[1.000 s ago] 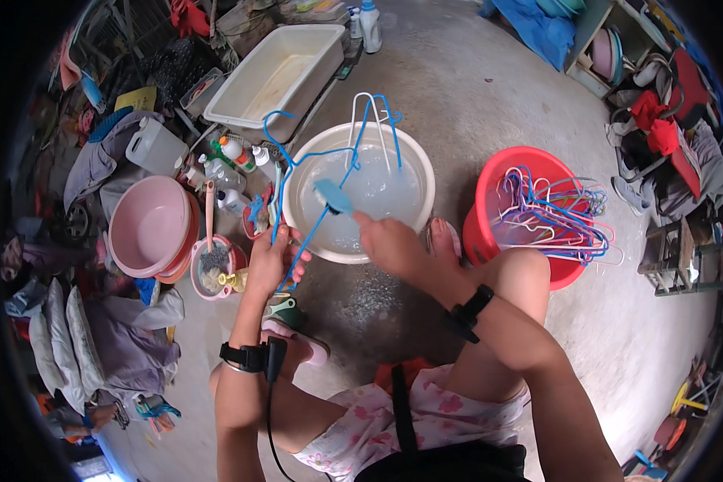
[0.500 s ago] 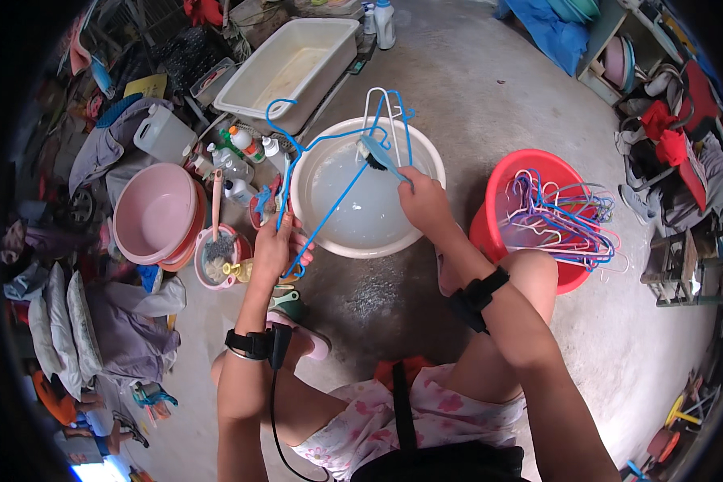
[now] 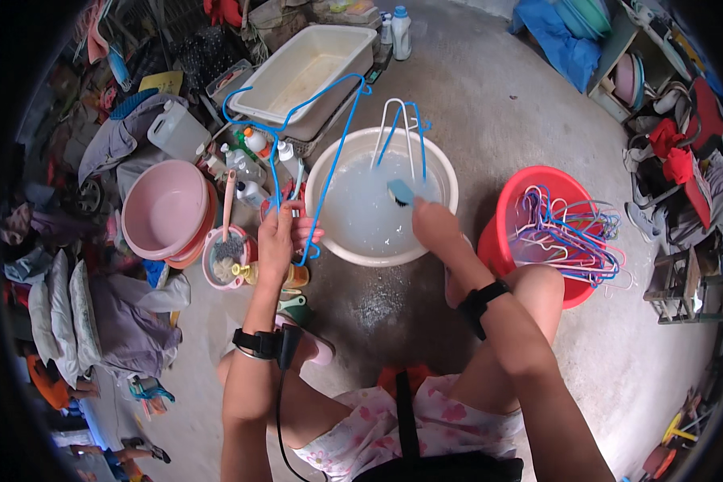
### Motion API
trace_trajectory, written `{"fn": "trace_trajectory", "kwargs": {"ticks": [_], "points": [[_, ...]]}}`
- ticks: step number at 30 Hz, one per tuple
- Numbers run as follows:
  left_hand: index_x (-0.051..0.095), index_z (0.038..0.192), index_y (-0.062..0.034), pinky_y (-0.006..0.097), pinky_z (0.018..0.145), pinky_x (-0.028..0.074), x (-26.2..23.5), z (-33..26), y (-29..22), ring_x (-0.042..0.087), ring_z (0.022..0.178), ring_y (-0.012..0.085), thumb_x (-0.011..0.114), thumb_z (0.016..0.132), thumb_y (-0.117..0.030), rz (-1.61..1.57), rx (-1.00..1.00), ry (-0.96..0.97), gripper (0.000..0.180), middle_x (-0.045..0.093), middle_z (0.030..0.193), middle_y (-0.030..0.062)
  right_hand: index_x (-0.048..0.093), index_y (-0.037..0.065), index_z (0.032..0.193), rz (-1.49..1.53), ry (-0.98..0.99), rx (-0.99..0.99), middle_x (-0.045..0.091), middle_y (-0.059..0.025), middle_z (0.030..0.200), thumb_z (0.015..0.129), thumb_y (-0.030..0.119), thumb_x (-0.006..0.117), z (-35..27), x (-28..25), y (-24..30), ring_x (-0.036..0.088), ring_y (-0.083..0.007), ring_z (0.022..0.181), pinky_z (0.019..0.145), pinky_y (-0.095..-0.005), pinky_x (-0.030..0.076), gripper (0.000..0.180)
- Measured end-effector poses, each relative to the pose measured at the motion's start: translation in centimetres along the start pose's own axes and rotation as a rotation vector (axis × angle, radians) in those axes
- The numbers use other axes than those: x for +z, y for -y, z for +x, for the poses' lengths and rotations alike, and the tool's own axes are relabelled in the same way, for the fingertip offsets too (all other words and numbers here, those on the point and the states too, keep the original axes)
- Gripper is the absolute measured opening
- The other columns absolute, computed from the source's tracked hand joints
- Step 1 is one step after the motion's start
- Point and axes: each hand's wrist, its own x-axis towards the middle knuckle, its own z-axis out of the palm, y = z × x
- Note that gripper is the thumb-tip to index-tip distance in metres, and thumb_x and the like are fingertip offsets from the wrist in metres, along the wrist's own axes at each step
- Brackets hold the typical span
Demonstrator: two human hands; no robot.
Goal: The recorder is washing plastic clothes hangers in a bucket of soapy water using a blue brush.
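Head view, looking down on a concrete floor. Your left hand (image 3: 279, 233) is closed around the hook end of a blue wire hanger (image 3: 297, 136), held at the left rim of the white basin (image 3: 446, 173), its frame rising up and away over that rim. Your right hand (image 3: 435, 223) grips a small blue scrubbing brush (image 3: 400, 192) over the soapy water inside the basin. More hangers (image 3: 403, 132), white and blue, lean on the basin's far rim. Right of the basin stands a red tub (image 3: 512, 210) filled with coloured hangers. Left of the basin sit a pink bowl (image 3: 162, 210) and several bottles (image 3: 253, 165); beyond it lies a cream rectangular tray (image 3: 313, 64).
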Motion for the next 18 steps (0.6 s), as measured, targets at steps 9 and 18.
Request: {"fn": "trace_trajectory", "kwargs": {"ticks": [9,18], "points": [[0.052,0.106,-0.0015,0.029,0.07,0.054,2.0,2.7,1.6,0.066,0.078,0.0193,0.036,0.098,-0.038,-0.083,0.077,-0.05,0.04,0.064,0.091,0.0127,0.06,0.004,0.083,-0.119,0.127,-0.089,0.065,-0.0182,0.076,0.08,0.012,0.046,-1.7,-2.3,0.8,0.064,-0.0372,0.071,0.065,-0.048,0.051,0.016],[0.06,0.094,-0.0057,0.021,0.061,0.046,4.0,4.8,2.2,0.059,0.067,0.0093,0.037,0.099,-0.035,-0.128,0.082,-0.215,0.037,0.063,0.081,0.0019,0.055,0.006,0.086,0.189,-0.064,-0.261,0.062,-0.017,0.073,0.086,0.031,0.054,-4.4,-10.2,3.4,0.06,-0.0384,0.065,0.058,-0.0484,0.047,0.025]]}}
